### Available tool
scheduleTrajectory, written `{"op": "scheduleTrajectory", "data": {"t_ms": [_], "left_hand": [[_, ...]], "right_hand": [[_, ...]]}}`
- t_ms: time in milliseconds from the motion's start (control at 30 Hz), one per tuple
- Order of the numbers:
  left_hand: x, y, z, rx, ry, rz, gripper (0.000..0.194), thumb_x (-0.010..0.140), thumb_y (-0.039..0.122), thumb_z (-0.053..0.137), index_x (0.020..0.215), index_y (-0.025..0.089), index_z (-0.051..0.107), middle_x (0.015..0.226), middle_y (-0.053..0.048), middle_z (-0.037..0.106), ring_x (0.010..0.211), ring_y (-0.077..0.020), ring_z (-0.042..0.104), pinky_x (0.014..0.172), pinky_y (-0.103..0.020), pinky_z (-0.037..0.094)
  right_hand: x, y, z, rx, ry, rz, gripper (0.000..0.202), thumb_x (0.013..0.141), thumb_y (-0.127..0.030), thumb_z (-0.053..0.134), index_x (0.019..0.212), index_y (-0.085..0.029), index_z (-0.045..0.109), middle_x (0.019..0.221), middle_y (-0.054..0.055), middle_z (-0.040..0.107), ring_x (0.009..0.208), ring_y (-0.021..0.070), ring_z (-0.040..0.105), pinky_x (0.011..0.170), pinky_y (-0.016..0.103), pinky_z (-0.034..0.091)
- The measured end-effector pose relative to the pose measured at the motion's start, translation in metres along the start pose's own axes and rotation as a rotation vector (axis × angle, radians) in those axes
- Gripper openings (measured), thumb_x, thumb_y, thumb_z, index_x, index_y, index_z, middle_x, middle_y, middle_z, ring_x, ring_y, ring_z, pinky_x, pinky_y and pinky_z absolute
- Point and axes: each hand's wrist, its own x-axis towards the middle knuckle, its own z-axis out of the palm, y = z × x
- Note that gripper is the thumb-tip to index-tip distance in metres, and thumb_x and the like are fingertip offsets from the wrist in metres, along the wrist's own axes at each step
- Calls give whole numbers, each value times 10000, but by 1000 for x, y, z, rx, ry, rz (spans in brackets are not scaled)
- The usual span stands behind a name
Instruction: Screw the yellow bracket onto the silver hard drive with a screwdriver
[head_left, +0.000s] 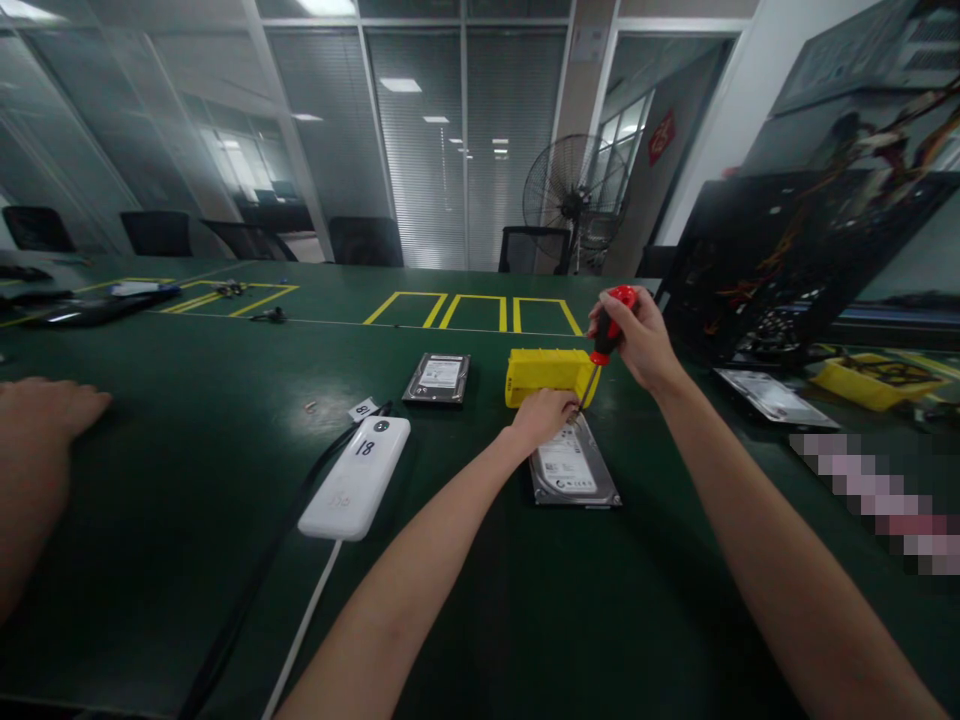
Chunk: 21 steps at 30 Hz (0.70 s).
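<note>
My right hand point(636, 335) is closed around a red and black screwdriver point(607, 328), its shaft slanting down to the left. The tip is at the far end of a silver hard drive point(570, 465) lying flat on the green table. My left hand point(546, 418) rests at that same end beside the tip, its fingers pressed together; what they hold, if anything, is too small to make out. Right behind my left hand stands a yellow plastic bin point(546, 372), partly hidden by it.
A second hard drive point(438, 379) and a white power bank point(358, 478) with cables lie left of centre. Another person's hand point(56, 405) rests at far left. On the right are an open computer case point(720, 260), another drive point(776, 397) and a yellow tray point(874, 385).
</note>
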Motion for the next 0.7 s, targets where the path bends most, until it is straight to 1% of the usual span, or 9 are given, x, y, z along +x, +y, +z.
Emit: {"op": "scheduleTrajectory", "data": {"t_ms": [100,200,367,433,500,600,700], "left_hand": [[-1,1,-2,-13,-11,1,301,952,254,381,1113,190,627,1102,-59,660,966,-187,623,802,-302,508],[-2,3,-4,-16,-15,-3,305,954,253,379,1123,188,625,1112,-63,657,979,-188,620,808,-299,508],[-3,4,-5,-7,-32,-13,306,959,253,374,1143,202,614,1134,-55,650,1004,-182,613,838,-296,498],[-2,4,-5,-12,-28,-8,308,958,254,374,1138,201,618,1126,-52,654,999,-182,616,841,-297,499],[-1,4,-4,-12,-22,-11,303,953,253,385,1131,203,626,1110,-52,661,1001,-187,617,851,-302,497],[0,4,-3,4,-15,-27,299,946,255,400,1132,209,630,1103,-54,665,1003,-196,616,865,-314,494],[0,4,-3,9,-24,-34,305,951,259,390,1138,211,626,1117,-53,660,994,-192,618,863,-315,494]], "right_hand": [[0,0,0,-15,7,1,320,715,-381,711,868,-238,469,730,-45,612,564,84,584,534,229,505],[-1,-2,1,-52,9,7,337,712,-388,709,858,-246,441,730,-41,617,556,92,583,528,244,509],[-1,-1,1,-77,30,-3,392,676,-390,736,851,-265,409,647,-72,538,483,82,515,525,264,519],[-1,0,1,-74,30,-14,393,678,-411,730,877,-276,418,649,-72,520,479,81,502,525,269,522],[0,1,1,-67,15,-20,366,714,-468,681,929,-290,444,675,-60,521,511,91,522,539,275,529],[1,2,-1,-21,-12,-7,346,781,-558,552,1006,-307,479,699,-43,522,572,109,561,566,278,536],[2,3,-1,20,-14,-6,353,804,-590,485,1005,-300,507,695,-34,511,597,116,574,573,277,535]]}}
